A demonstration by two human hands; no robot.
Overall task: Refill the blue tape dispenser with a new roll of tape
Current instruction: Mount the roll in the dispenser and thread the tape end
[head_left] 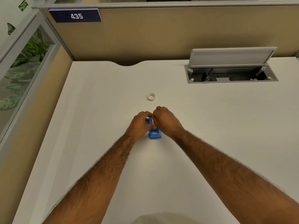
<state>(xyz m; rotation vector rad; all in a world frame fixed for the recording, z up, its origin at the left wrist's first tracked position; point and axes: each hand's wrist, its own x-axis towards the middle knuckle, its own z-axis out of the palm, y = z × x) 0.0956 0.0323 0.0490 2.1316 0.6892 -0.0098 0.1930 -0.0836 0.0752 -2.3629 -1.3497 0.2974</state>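
Note:
A small blue tape dispenser (155,134) stands on the white desk (113,159), its cutter end towards me. My left hand (139,125) grips the dispenser's far part from the left. My right hand (165,122) closes on it from the right, fingertips meeting the left hand's over the top. Both hands hide the roll compartment, so I cannot tell what it holds. A small white tape ring (151,96) lies flat on the desk a little beyond my hands, untouched.
An open cable hatch (231,75) with its lid (233,56) raised is sunk into the desk at the back right. Tan partition walls (145,38) close off the back and left. A curved notch (127,63) cuts the desk's far edge.

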